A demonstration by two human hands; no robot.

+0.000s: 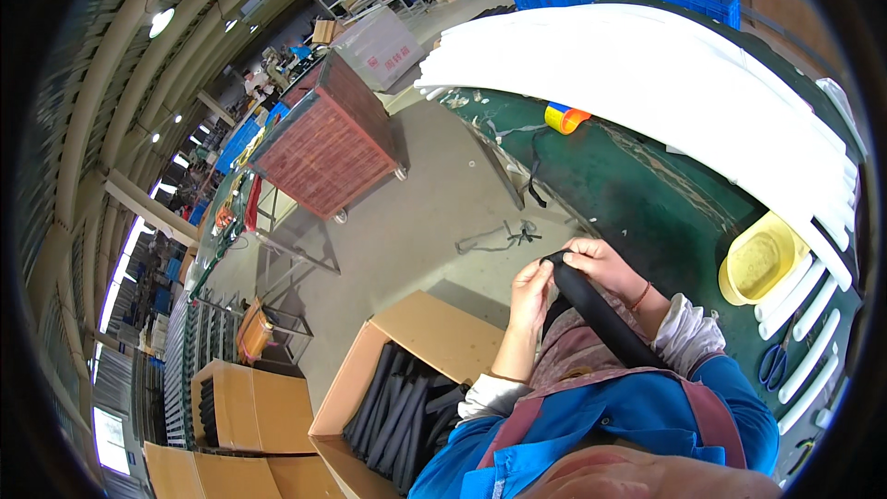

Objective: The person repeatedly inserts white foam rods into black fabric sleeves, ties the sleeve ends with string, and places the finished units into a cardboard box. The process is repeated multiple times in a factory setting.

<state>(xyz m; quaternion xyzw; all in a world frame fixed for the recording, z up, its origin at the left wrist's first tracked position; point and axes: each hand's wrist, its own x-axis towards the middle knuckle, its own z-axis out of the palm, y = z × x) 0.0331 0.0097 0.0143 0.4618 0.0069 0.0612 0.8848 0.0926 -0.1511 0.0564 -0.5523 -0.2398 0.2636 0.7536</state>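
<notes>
Black tube (602,312): end pinched by left hand (530,290), raised, and right hand (596,264), angled inward, close beside.

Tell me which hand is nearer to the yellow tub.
Right. The right hand holds the black tube near its far end, left of the yellow tub; the left hand is at that same end, farther left from the tub.

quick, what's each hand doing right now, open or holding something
Left hand: closed, fingertips pinching the end of a black tube.
Right hand: closed, gripping the same tube near that end.
</notes>
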